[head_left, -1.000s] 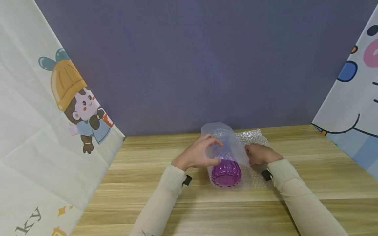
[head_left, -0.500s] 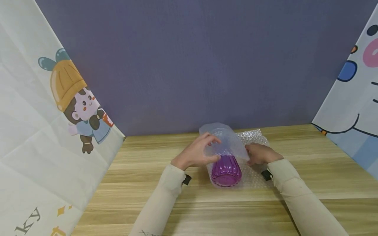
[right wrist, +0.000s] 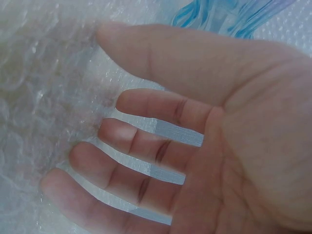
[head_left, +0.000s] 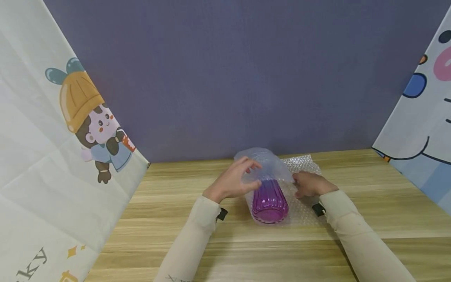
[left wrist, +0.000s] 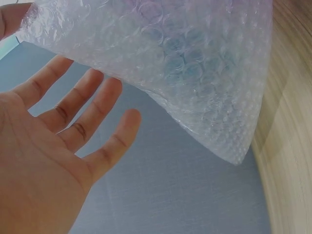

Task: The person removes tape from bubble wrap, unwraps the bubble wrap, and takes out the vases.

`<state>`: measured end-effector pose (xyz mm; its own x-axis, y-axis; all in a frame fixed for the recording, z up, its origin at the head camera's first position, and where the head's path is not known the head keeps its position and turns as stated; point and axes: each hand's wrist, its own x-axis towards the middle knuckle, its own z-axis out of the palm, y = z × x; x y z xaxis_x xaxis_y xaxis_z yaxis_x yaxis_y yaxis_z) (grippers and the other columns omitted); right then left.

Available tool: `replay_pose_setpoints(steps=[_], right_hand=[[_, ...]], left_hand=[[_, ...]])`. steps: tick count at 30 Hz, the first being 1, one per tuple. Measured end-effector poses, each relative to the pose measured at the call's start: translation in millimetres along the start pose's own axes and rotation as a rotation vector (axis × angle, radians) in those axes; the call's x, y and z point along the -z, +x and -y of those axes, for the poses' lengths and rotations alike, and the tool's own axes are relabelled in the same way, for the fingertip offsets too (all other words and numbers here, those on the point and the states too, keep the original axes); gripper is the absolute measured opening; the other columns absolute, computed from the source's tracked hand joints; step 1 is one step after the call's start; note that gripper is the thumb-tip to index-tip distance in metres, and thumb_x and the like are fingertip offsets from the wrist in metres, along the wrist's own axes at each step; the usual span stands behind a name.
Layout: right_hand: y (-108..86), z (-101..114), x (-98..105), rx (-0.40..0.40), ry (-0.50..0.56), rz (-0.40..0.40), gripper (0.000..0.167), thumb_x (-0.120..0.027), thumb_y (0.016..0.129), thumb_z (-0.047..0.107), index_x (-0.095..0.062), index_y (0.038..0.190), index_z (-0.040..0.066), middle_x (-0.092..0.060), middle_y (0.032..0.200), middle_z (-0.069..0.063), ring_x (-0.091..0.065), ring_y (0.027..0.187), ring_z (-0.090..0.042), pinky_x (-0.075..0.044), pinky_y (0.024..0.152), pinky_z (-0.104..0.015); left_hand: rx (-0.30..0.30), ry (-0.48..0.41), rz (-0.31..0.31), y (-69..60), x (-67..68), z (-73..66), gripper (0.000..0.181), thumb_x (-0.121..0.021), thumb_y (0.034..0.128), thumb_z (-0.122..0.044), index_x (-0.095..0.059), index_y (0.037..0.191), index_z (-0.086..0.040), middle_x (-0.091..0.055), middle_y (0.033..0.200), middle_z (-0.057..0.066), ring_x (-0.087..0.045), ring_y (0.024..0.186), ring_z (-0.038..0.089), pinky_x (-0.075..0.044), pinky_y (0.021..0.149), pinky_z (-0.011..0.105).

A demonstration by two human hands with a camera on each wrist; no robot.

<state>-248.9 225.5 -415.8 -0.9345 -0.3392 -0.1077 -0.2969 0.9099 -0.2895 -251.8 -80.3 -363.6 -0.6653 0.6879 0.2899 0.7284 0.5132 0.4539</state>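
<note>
vase (head_left: pixel 270 205) lies on bubble wrap (head_left: pixel 262 162), neck covered | looks half-wrapped: base bare, right side unfolded | left hand (head_left: pixel 232 180), right hand (head_left: pixel 310 184) at flap, fingers apart

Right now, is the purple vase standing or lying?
Lying on bubble wrap: the purple vase shows its round base to the head camera.

Left hand (left wrist: pixel 51 146) by bubble wrap (left wrist: pixel 180 68)
</note>
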Motion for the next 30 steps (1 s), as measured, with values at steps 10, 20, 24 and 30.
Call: replay_pose_setpoints(steps=[10,20,24,30], right_hand=[[1.9,-3.5,-2.0,0.0,0.009,0.011,0.039,-0.084,0.078,0.016,-0.063,0.107,0.0,-0.061,0.091,-0.007,-0.055,0.079,-0.02,-0.051,0.069,-0.038],[-1.1,-2.2,-0.2,0.011,0.003,-0.002,0.041,-0.084,0.077,0.017,-0.063,0.107,0.0,-0.062,0.092,-0.008,-0.057,0.081,-0.021,-0.053,0.073,-0.043],[-0.6,-2.8,-0.4,0.011,0.001,-0.004,0.042,-0.084,0.076,0.017,-0.063,0.108,-0.001,-0.062,0.092,-0.008,-0.057,0.081,-0.021,-0.054,0.074,-0.043],[1.3,-3.5,-1.3,0.004,0.004,-0.001,0.043,-0.084,0.077,0.016,-0.063,0.11,-0.001,-0.062,0.093,-0.008,-0.057,0.082,-0.021,-0.054,0.075,-0.043]], left_hand=[[0.019,0.003,-0.039,0.4,2.8,0.6,0.044,-0.066,0.0923,-0.042,-0.06,0.133,-0.027,-0.06,0.131,-0.008,-0.059,0.111,0.013,-0.054,0.09,0.035],[0.024,-0.003,-0.068,0.4,5.7,1.0,0.039,-0.063,0.0938,-0.038,-0.061,0.131,-0.028,-0.062,0.127,-0.006,-0.061,0.107,0.012,-0.054,0.087,0.033],[0.036,-0.018,-0.077,0.0,6.2,1.6,0.038,-0.063,0.0933,-0.036,-0.061,0.13,-0.028,-0.062,0.127,-0.005,-0.061,0.106,0.012,-0.055,0.086,0.034],[0.046,-0.024,-0.098,-0.9,7.4,2.3,0.036,-0.062,0.0936,-0.035,-0.062,0.129,-0.029,-0.064,0.121,-0.006,-0.063,0.104,0.013,-0.055,0.084,0.034]])
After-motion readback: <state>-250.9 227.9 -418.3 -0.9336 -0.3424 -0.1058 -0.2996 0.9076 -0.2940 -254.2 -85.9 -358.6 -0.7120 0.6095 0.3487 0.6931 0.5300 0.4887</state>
